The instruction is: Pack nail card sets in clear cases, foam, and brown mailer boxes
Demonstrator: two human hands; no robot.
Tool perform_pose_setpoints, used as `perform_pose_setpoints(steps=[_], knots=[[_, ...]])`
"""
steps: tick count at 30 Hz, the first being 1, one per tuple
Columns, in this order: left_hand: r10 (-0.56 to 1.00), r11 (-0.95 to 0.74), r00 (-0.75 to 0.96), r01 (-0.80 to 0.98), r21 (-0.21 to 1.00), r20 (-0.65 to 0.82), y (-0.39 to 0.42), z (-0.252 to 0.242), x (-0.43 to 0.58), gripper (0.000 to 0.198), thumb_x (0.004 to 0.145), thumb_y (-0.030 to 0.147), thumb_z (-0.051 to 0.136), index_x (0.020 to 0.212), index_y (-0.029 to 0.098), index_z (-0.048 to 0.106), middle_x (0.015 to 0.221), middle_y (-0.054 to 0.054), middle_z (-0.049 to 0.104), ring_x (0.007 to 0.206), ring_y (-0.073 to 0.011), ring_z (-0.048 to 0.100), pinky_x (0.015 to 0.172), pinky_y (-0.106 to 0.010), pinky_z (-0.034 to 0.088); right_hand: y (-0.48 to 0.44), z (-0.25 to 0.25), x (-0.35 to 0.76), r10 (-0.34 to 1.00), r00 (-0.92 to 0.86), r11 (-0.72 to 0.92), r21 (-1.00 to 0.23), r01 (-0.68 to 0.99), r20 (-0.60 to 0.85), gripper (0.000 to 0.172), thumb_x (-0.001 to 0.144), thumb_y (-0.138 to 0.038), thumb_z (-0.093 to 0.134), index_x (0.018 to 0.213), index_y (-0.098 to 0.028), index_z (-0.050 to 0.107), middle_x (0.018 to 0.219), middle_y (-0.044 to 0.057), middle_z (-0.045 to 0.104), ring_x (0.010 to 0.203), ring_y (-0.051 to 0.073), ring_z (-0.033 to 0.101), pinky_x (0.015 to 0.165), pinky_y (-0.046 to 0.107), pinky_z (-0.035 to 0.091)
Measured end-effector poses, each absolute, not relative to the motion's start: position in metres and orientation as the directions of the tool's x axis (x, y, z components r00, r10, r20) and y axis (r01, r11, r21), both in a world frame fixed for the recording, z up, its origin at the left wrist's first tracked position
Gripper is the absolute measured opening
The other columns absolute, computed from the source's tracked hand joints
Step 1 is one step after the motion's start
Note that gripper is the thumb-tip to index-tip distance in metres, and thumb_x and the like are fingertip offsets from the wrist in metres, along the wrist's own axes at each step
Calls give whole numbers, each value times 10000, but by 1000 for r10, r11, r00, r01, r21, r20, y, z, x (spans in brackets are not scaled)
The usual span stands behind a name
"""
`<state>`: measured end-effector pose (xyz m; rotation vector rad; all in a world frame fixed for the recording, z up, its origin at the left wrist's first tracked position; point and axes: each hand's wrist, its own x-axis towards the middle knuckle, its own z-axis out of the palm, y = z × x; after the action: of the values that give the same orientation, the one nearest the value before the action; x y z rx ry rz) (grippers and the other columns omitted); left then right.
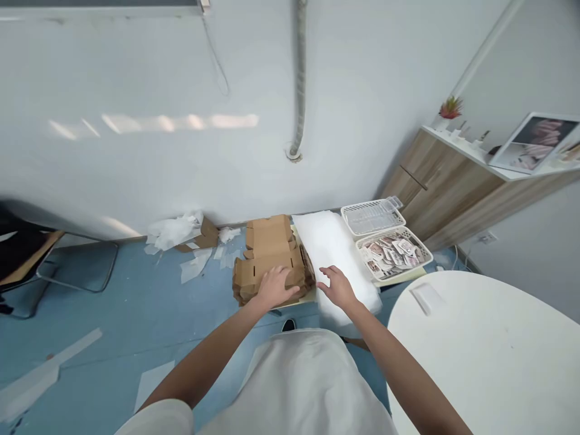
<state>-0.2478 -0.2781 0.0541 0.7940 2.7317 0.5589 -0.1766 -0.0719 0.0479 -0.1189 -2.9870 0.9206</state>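
Note:
A stack of flat, unfolded brown cardboard boxes (270, 238) lies on a low table, its flaps and slots showing. Over the stack's near right part is my left hand (275, 286), fingers spread; whether it touches the cardboard I cannot tell. Just right of the stack lies a pile of white foam sheets (324, 238), hanging over the table's front edge. My right hand (338, 286) is above the sheets' left side with thumb and fingers apart and nothing in it. Between the two hands is a narrow gap.
Right of the sheets, one white basket (393, 254) holds many small printed packets; another basket (372, 217) behind it holds clear plastic pieces. A round white table (484, 356) stands at right, a wooden cabinet (448, 181) behind. Scraps and an open carton (206, 234) lie on the floor.

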Motion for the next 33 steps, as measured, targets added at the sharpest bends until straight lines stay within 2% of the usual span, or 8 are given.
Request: perform_pose_setpoints(steps=[5,12,15,18,22,25,28,33], knots=[[475,865,-854,410,291,-210,-335,36,-278,839,593,685,504,1243,160,424,1335,-193,351,1243,-380,261,949,-514,254,-114,52,-226,65,-998,971,-230,65,-5,288,798,-311,503,1060,-195,543,932,102,569,877,235,518,728,333,374],[522,810,-820,389,440,-236,-366,16,-289,896,564,651,553,1275,137,373,1355,-182,324,1251,-349,282,985,-418,278,-148,44,-244,70,-997,995,-64,71,-25,202,776,-78,413,898,-166,548,901,125,568,857,235,500,716,338,330],[527,801,-821,392,453,-222,-366,13,-288,888,561,621,579,1283,153,359,1372,-168,303,1257,-338,275,985,-413,282,-156,47,-246,80,-997,990,-112,81,-16,222,753,-67,399,917,-158,517,824,99,592,816,221,528,727,328,326],[526,798,-827,397,454,-200,-365,12,-288,883,563,616,584,1273,134,375,1348,-181,337,1238,-341,303,979,-414,291,-155,53,-250,194,-980,929,-309,201,-53,230,752,-116,374,956,-159,471,716,55,597,669,194,544,643,295,340],[564,760,-809,429,489,-167,-368,13,-294,778,651,611,515,1235,104,430,1258,-183,454,1174,-324,398,970,-389,311,-140,53,-252,370,-923,639,-692,336,-106,218,745,-197,357,951,-191,427,735,20,605,585,158,527,554,259,364],[600,732,-781,450,511,-172,-370,17,-299,585,774,529,411,1201,135,472,1201,-153,518,1118,-283,471,932,-365,352,-128,47,-249,442,-882,386,-852,353,-165,213,743,-239,361,945,-197,413,738,9,608,575,141,526,534,249,388],[658,701,-729,500,508,-190,-367,22,-300,390,827,403,378,1094,181,555,1152,-122,559,1056,-258,525,875,-358,394,-125,46,-244,458,-874,381,-852,358,-162,252,775,-284,356,1001,-186,409,761,31,616,616,161,547,568,283,414],[657,740,-704,534,408,-270,-356,26,-295,315,846,284,347,789,171,636,861,-118,648,863,-247,603,786,-366,426,-150,65,-237,310,-918,826,-548,131,248,311,813,-319,396,1068,-152,457,1048,141,562,960,246,510,821,398,369]])
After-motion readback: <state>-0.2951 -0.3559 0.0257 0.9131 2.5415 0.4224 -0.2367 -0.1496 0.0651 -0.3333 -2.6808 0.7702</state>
